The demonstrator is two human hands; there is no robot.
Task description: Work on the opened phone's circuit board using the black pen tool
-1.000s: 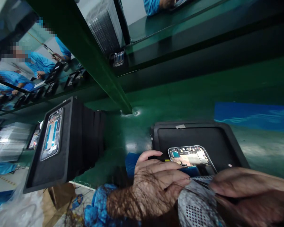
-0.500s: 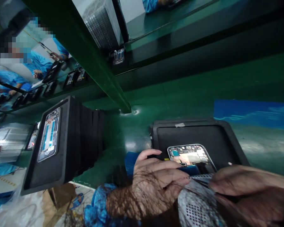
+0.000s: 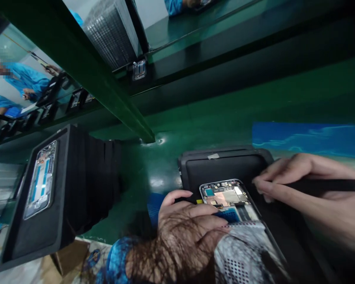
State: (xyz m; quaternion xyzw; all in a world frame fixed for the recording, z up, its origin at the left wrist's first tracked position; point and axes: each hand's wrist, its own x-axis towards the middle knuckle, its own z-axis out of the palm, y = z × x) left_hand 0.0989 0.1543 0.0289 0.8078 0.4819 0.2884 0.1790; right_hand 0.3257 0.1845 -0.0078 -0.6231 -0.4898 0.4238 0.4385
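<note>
Glossy green bench [image 3: 213, 114], black tray [image 3: 221, 165], bare phone circuitry [image 3: 225, 196]

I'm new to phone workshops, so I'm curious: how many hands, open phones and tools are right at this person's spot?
Hands: 2, the left hand and the right hand
Open phones: 2, the near phone and the farther phone
Tools: 1, the black tool
Total: 5

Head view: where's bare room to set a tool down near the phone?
Inside the black plastic tray, a bare strip lies between its far rim and the opened smartphone. Green bench lies open between that tray and the stack of black trays. Crowded: around the phone, between the blue-sleeved hand and the other hand with its slim black tool.
</note>
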